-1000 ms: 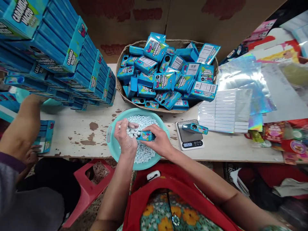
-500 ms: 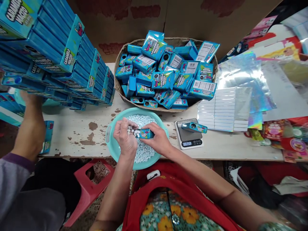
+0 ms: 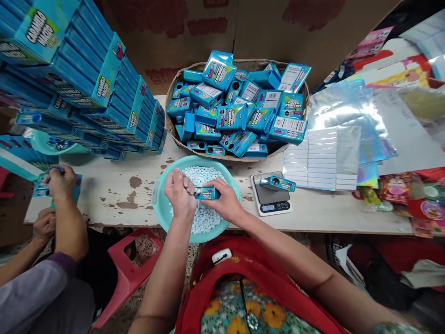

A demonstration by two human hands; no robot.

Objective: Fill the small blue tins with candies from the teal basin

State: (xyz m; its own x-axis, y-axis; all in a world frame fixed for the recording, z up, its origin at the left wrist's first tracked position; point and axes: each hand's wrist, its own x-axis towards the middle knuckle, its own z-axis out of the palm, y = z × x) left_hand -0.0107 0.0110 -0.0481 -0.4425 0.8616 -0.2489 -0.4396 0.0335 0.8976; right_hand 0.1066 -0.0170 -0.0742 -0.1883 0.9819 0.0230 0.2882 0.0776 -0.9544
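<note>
Over a turquoise basin [image 3: 160, 218] of small pale candies [image 3: 205, 221], my right hand [image 3: 227, 200] grips a small blue candy box [image 3: 209, 192] lying on its side, its end pointing left. My left hand [image 3: 181, 192] is closed in a loose fist at that end of the box. A few candies show between the fist and the box; the rest of what the fist holds is hidden by the fingers.
A cardboard tray [image 3: 168, 127] heaped with blue boxes stands behind the basin. Stacked box displays [image 3: 104, 93] rise at left, near a co-worker's hands [image 3: 60, 181]. A digital scale [image 3: 274, 207] bearing one blue box [image 3: 281, 183] is at right, beside label sheets [image 3: 321, 157].
My left fingers have curled closed over the candies, which lay visible in the cupped palm before. The co-worker's hand has come back from behind the stacks to the table edge.
</note>
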